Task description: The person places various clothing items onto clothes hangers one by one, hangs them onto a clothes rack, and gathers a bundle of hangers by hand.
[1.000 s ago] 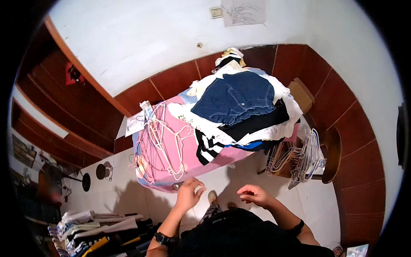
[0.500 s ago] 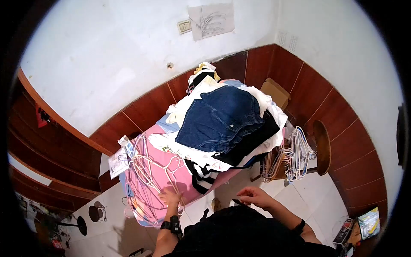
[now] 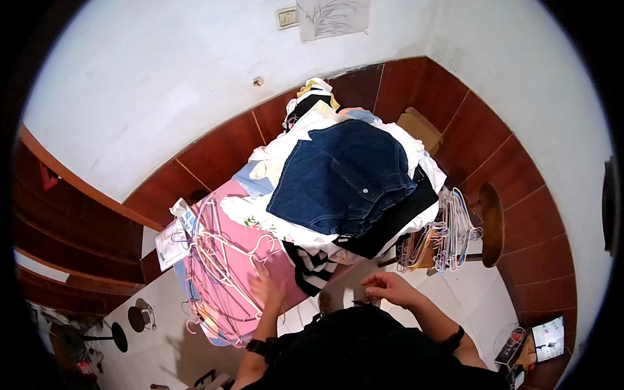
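Observation:
My left hand (image 3: 265, 289) is over the pink-covered surface (image 3: 285, 276), its fingers spread and slightly blurred, beside a tangle of wire clothes hangers (image 3: 224, 270). Whether its fingertips touch the nearest hanger, I cannot tell. My right hand (image 3: 390, 290) hovers in front of my black top with loosely bent fingers and no object visible in it. A small dark piece by its fingertips is too unclear to name. Dark blue denim shorts (image 3: 338, 175) lie on top of a heap of clothes, over white garments (image 3: 244, 214) and a black one (image 3: 390, 224). A black-and-white striped garment (image 3: 315, 266) hangs at the near edge.
More hangers (image 3: 448, 237) hang in a row at the right, by a brown wooden chair (image 3: 492, 224). Behind the heap is a cardboard box (image 3: 419, 132). Dark red panelling (image 3: 221, 153) lines the walls. A small round-topped stool (image 3: 138, 318) stands on the floor at left.
My left hand has moved up and slightly right, farther over the pink cover. My right hand has shifted slightly, its fingers bent more. The camera view has tilted a little; the clothes lie as before.

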The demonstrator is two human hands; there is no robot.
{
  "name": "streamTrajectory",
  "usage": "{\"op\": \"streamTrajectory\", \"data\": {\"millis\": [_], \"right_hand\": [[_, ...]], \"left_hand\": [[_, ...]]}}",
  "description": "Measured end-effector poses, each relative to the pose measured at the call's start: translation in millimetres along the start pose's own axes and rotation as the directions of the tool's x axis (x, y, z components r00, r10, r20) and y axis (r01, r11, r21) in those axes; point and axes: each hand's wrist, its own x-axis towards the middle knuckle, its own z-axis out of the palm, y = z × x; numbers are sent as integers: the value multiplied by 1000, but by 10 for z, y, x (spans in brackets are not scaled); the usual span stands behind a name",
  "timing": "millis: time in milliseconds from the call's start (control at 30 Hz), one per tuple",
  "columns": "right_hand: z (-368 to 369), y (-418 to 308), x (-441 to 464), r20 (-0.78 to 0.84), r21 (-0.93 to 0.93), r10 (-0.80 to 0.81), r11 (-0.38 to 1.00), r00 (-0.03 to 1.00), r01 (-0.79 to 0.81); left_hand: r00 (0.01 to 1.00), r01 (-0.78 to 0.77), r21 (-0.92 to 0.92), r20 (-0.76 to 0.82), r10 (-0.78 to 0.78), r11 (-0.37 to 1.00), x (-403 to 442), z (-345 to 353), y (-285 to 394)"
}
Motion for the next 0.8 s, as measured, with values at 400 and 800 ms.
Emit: {"op": "streamTrajectory", "data": {"millis": [400, 800], "right_hand": [[-1239, -370, 426, -228, -484, -464, 817, 856, 314], [-2207, -308, 1206, -211, -928, -584, 372, 784, 28]], "left_hand": [[617, -786, -169, -143, 774, 595, -263, -774, 2406], [790, -613, -204, -131, 599, 763, -53, -507, 2522]]}}
